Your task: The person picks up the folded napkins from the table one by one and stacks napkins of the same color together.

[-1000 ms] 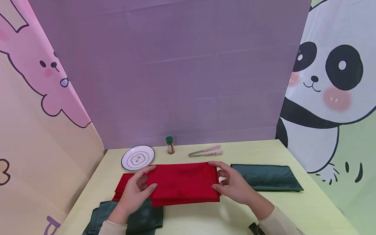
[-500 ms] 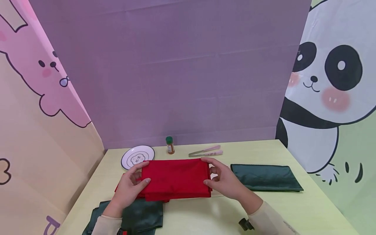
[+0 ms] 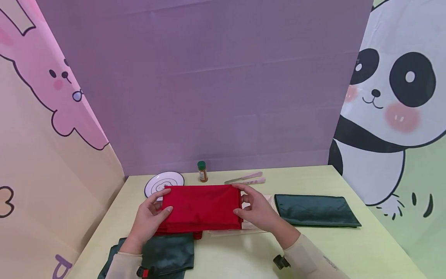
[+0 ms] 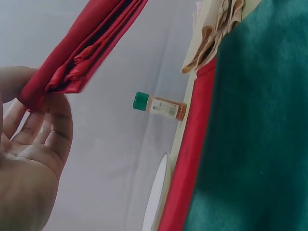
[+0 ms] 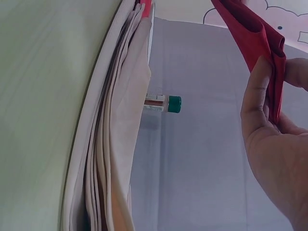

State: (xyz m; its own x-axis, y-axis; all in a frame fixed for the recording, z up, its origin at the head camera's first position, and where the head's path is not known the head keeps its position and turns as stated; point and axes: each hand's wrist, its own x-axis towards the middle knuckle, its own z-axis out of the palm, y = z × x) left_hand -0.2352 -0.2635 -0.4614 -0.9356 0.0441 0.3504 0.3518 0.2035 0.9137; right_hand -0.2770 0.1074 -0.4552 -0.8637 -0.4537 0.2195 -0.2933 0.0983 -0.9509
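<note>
Both hands hold up a folded red cloth (image 3: pixel 202 207) by its sides, raised over the table. My left hand (image 3: pixel 144 219) pinches its left side between thumb and fingers. On the right side, my right hand (image 3: pixel 259 211) grips the other end the same way; the layered folds show in the right wrist view. Beneath it lies a folded cream cloth (image 5: pixel 127 106), mostly covered in the head view. A second red cloth (image 4: pixel 192 130) peeks out below on the left, next to a folded dark green cloth (image 3: pixel 170 254) at the front left.
Another folded dark green cloth (image 3: pixel 317 211) lies on the right of the table. Along the back stand a white plate (image 3: pixel 151 188), partly covered, and a green-capped spice bottle (image 3: pixel 202 172), with pink-handled tongs (image 3: pixel 252 181) beside it. A purple backdrop (image 3: pixel 226 85) rises behind.
Both hands have carried the red cloth leftward and slightly toward the back of the table. More of the cream cloth now shows at its right and below, and the plate is partly covered.
</note>
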